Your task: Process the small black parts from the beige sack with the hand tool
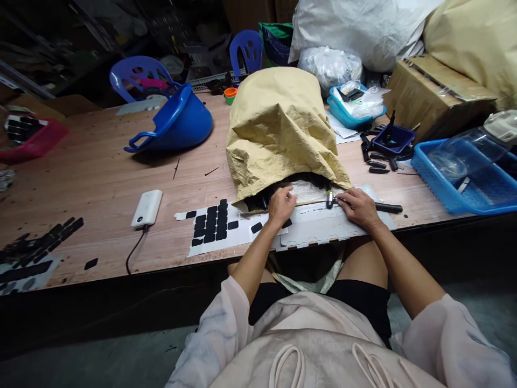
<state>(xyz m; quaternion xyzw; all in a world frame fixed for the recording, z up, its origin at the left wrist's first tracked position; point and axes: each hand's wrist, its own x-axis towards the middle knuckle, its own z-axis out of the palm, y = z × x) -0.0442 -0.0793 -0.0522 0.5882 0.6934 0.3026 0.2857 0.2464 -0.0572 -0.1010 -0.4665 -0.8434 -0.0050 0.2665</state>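
My right hand (357,206) is closed round a small mallet, whose silver-and-yellow banded head (330,199) stands out to its left and whose black handle (388,207) shows to its right. At the mouth of a tan sack (278,124), my left hand (281,205) has its fingers apart and loosely bent, with no object visible in them. Dark items (256,202) show inside the sack mouth, too shadowed to make out. Under both hands lies white card (311,226). Black rounded pads (210,223) sit in rows on a white sheet left of my left hand.
A white power bank (147,208) with a cable lies on the left. Behind it, a blue basin (181,118) rests tipped on its side. Black handle-like parts (377,164), a purple tray (393,139) and a blue basket (444,183) stand at right, near a cardboard box (440,89).
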